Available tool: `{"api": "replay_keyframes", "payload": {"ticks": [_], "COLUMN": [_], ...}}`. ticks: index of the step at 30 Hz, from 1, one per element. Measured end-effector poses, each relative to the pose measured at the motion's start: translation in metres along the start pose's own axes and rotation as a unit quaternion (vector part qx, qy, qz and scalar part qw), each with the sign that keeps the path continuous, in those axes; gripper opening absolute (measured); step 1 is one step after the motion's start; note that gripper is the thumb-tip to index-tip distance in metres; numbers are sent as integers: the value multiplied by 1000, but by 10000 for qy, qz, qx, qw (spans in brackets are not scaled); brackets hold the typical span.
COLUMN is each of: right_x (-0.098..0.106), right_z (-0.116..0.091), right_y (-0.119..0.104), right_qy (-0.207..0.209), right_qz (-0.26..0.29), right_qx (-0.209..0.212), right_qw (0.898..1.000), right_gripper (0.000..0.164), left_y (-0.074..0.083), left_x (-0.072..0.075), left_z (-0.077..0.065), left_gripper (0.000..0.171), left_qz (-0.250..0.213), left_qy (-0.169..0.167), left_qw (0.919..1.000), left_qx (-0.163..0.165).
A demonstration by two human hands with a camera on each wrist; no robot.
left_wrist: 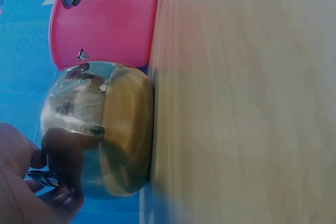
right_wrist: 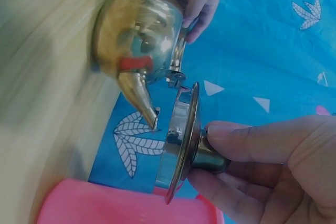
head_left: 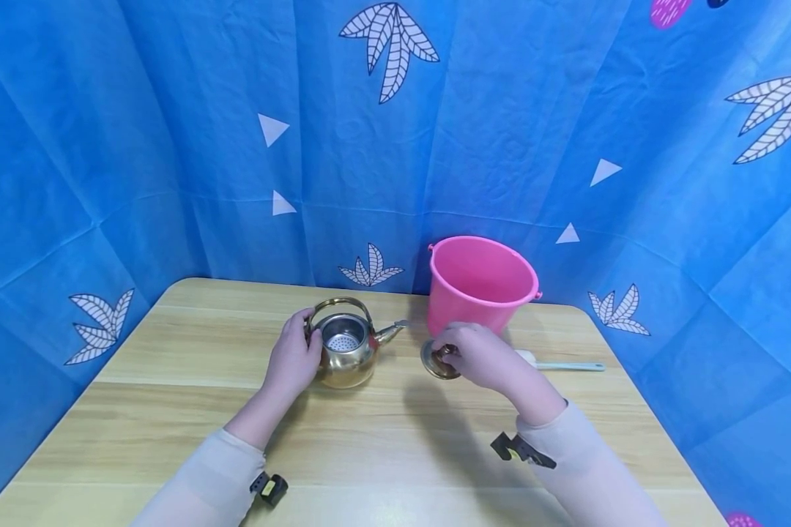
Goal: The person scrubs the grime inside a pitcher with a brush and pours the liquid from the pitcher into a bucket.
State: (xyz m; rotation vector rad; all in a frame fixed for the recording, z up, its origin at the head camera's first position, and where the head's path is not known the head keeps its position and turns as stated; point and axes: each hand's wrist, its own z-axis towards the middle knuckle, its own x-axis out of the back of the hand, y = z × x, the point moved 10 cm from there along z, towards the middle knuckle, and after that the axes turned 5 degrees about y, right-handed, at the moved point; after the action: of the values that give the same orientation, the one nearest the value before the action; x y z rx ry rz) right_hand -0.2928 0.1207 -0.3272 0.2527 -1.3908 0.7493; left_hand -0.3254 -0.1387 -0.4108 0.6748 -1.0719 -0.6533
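A shiny gold teapot stands on the wooden table without its lid, a perforated strainer visible inside. Its spout points right. At the left side of the pot, my left hand grips the raised handle near its base, thumb and fingers around it. My right hand holds the round teapot lid above the table, right of the spout. Thumb and fingers pinch the lid's knob, as the right wrist view shows.
A pink bucket stands behind my right hand at the table's back edge. To its front right lies a brush-like tool with a pale blue handle and a white head, partly hidden by my hand. A blue patterned curtain surrounds the table.
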Motion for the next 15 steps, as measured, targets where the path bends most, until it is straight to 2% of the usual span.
{"api": "replay_keyframes", "payload": {"ticks": [8, 15], "right_x": [-2, -7], "right_z": [-5, -10], "right_y": [2, 7], "right_qy": [15, -132], "right_qz": [-111, -133], "right_qx": [70, 45], "right_qw": [9999, 9998], "right_gripper": [22, 19], "left_y": [2, 0], "left_x": [1, -1], "left_z": [0, 0], "left_gripper": [48, 49], "left_qz": [35, 37], "left_qy": [6, -55], "left_qw": [10000, 10000], "left_qx": [-40, -3]}}
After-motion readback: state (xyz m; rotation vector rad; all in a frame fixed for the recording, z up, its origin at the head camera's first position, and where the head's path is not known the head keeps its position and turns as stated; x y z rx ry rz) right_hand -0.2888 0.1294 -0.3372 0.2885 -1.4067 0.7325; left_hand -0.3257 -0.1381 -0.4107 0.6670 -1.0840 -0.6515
